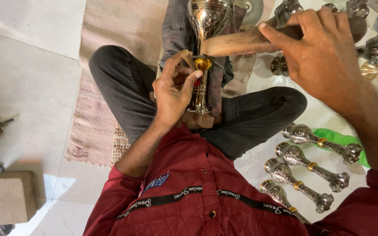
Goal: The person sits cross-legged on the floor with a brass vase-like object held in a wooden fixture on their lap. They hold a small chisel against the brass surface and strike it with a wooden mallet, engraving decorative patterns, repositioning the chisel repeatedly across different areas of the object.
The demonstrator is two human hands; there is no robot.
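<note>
Goblet stem (200, 89) was clamped by left hand (171, 94); wooden mallet (241, 43) was gripped by right hand (320, 57). Judged risk: mis-aimed blow, fingers (192, 80) struck.

The pale tiled floor (27, 83) carries a woven mat (110, 39) on the left, a stone block (15, 196) near left, and silver goblets (305, 170) on the right.

Bright, even light; glare on metal; sharp.
</note>
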